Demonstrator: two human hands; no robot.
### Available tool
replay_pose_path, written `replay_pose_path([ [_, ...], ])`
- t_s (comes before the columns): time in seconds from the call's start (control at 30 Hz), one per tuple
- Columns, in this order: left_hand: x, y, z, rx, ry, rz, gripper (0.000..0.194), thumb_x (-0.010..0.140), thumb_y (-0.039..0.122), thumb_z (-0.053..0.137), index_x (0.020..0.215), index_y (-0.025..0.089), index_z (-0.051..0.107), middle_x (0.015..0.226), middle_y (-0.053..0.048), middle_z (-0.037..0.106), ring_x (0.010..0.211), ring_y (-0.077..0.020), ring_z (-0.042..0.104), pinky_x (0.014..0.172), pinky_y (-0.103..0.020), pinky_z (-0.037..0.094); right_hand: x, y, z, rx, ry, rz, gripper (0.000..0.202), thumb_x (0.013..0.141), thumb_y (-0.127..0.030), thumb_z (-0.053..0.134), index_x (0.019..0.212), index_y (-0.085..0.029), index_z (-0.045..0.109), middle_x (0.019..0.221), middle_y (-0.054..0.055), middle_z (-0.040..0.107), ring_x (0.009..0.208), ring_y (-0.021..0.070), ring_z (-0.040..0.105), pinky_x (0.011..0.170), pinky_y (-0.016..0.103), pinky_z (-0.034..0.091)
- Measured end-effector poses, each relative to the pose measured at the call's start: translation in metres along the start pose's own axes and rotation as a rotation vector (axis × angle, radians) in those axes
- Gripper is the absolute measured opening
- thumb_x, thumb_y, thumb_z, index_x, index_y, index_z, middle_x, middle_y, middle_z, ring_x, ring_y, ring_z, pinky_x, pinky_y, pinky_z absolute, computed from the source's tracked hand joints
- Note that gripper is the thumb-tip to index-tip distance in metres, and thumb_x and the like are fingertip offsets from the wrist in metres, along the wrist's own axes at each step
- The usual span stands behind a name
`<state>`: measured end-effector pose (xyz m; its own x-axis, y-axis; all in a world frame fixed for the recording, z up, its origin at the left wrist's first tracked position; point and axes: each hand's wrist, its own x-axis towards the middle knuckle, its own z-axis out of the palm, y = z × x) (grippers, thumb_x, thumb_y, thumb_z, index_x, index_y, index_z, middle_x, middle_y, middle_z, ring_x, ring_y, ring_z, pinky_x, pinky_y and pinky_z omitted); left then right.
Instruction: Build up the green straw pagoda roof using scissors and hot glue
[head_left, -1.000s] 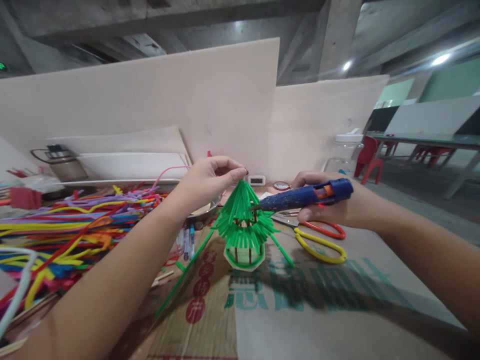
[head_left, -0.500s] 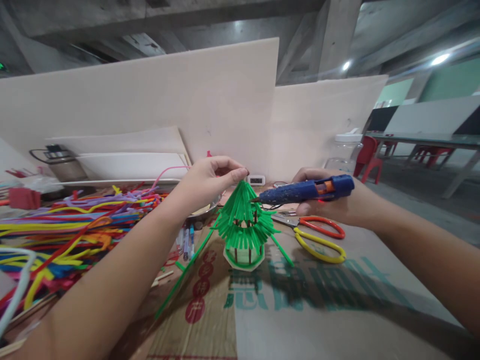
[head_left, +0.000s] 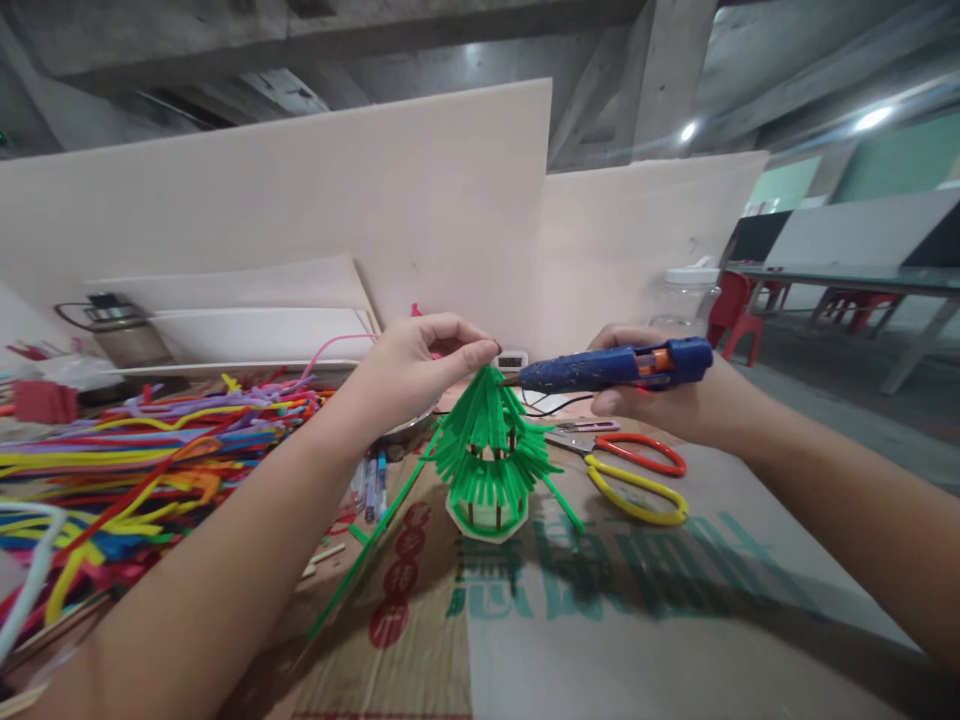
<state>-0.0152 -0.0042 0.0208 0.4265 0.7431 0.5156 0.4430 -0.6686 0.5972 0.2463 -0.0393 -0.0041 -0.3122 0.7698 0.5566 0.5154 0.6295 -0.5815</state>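
Note:
A green two-tiered model pavilion (head_left: pixel 495 460) with brown posts and a pale base stands on a cardboard sheet (head_left: pixel 600 640). My left hand (head_left: pixel 431 370) pinches the very top of its roof between thumb and fingertips. My right hand (head_left: pixel 660 395) is wrapped round a blue glue gun (head_left: pixel 600 370), whose nozzle points left and meets or nearly meets the upper roof just below the peak. Scissors with red and yellow handles (head_left: pixel 637 490) lie to the right of the model. Long green strips (head_left: pixel 375 535) extend from both sides of it.
Many coloured pipe cleaners (head_left: pixel 180 440) cover the left side. Pens (head_left: pixel 375 485) lie left of the model. Behind are a small digital clock (head_left: pixel 512 362), a clear jar (head_left: pixel 686 298), a dark-lidded bottle (head_left: pixel 124 330) and pale upright boards (head_left: pixel 300 200). A black cord runs behind the scissors.
The glue gun has moved up slightly, its nozzle now nearer the roof's peak. My left hand keeps its pinch at the top. The view has shifted slightly.

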Motion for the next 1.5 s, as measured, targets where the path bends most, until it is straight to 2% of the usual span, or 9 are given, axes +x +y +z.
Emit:
replay_pose_path([
  [0.5, -0.002, 0.003, -0.001, 0.048, 0.004, 0.041, 0.033, 0.086, 0.047, 0.064, 0.09, 0.016, 0.073, 0.085, -0.004, 0.071, 0.08, -0.0164, 0.062, 0.072, -0.027, 0.044, 0.0, -0.003, -0.001, -0.045, 0.027, -0.004, 0.036, 0.069, -0.054, 0.076, 0.076, -0.023, 0.061, 0.063, -0.003, 0.054, 0.057, 0.0131, 0.049, 0.049, 0.025, 0.035],
  [0.87, -0.002, 0.005, -0.001, 0.056, -0.004, 0.054, 0.031, 0.087, 0.045, 0.064, 0.089, 0.016, 0.073, 0.086, -0.004, 0.071, 0.081, -0.016, 0.061, 0.073, -0.027, 0.043, 0.002, -0.006, 0.001, 0.068, 0.019, 0.04, 0.035, 0.069, -0.052, 0.077, 0.074, -0.023, 0.058, 0.056, -0.005, 0.047, 0.05, 0.0112, 0.042, 0.047, 0.026, 0.031],
  [1.03, -0.002, 0.004, 0.0, 0.063, 0.008, 0.048, 0.032, 0.087, 0.046, 0.063, 0.091, 0.016, 0.072, 0.084, -0.004, 0.07, 0.079, -0.0158, 0.06, 0.072, -0.027, 0.043, 0.003, 0.0, -0.003, 0.125, -0.007, 0.054, 0.036, 0.074, -0.055, 0.073, 0.08, -0.024, 0.057, 0.057, -0.003, 0.057, 0.053, 0.014, 0.052, 0.051, 0.027, 0.039],
  [1.13, -0.001, 0.002, 0.0, 0.077, 0.024, 0.028, 0.034, 0.087, 0.048, 0.063, 0.091, 0.016, 0.072, 0.082, -0.004, 0.069, 0.077, -0.0164, 0.06, 0.069, -0.027, 0.043, 0.01, 0.015, -0.008, 0.055, -0.019, 0.034, 0.036, 0.082, -0.057, 0.065, 0.076, -0.022, 0.062, 0.066, 0.002, 0.066, 0.066, 0.0182, 0.062, 0.061, 0.03, 0.047],
  [1.23, 0.001, -0.002, 0.0, 0.071, 0.033, -0.002, 0.034, 0.085, 0.05, 0.064, 0.089, 0.017, 0.072, 0.078, -0.004, 0.067, 0.075, -0.0165, 0.06, 0.067, -0.027, 0.044, 0.019, 0.041, -0.007, -0.006, -0.069, 0.072, 0.04, 0.086, -0.057, 0.058, 0.076, -0.02, 0.069, 0.079, 0.005, 0.072, 0.079, 0.0206, 0.067, 0.071, 0.032, 0.051],
  [1.3, 0.002, -0.004, -0.001, 0.072, 0.036, -0.008, 0.034, 0.085, 0.05, 0.064, 0.087, 0.017, 0.072, 0.077, -0.003, 0.068, 0.074, -0.0164, 0.06, 0.066, -0.026, 0.045, 0.023, 0.064, 0.001, -0.005, -0.059, 0.164, 0.037, 0.085, -0.055, 0.06, 0.084, -0.019, 0.07, 0.085, 0.005, 0.073, 0.085, 0.0216, 0.067, 0.077, 0.033, 0.051],
  [1.4, 0.004, -0.006, -0.002, 0.095, 0.041, 0.004, 0.034, 0.085, 0.05, 0.064, 0.086, 0.017, 0.073, 0.078, -0.003, 0.07, 0.072, -0.0156, 0.061, 0.066, -0.026, 0.045, 0.024, 0.1, 0.018, -0.083, 0.03, 0.377, 0.036, 0.079, -0.053, 0.067, 0.087, -0.018, 0.069, 0.087, 0.006, 0.073, 0.085, 0.0229, 0.066, 0.076, 0.032, 0.05],
  [1.5, 0.004, -0.007, -0.003, 0.115, 0.04, 0.006, 0.034, 0.085, 0.05, 0.064, 0.087, 0.018, 0.073, 0.08, -0.003, 0.071, 0.074, -0.0158, 0.062, 0.068, -0.026, 0.045, 0.03, 0.127, 0.031, -0.115, 0.022, 0.44, 0.031, 0.08, -0.047, 0.067, 0.087, -0.017, 0.07, 0.085, 0.008, 0.073, 0.084, 0.0238, 0.064, 0.073, 0.032, 0.049],
])
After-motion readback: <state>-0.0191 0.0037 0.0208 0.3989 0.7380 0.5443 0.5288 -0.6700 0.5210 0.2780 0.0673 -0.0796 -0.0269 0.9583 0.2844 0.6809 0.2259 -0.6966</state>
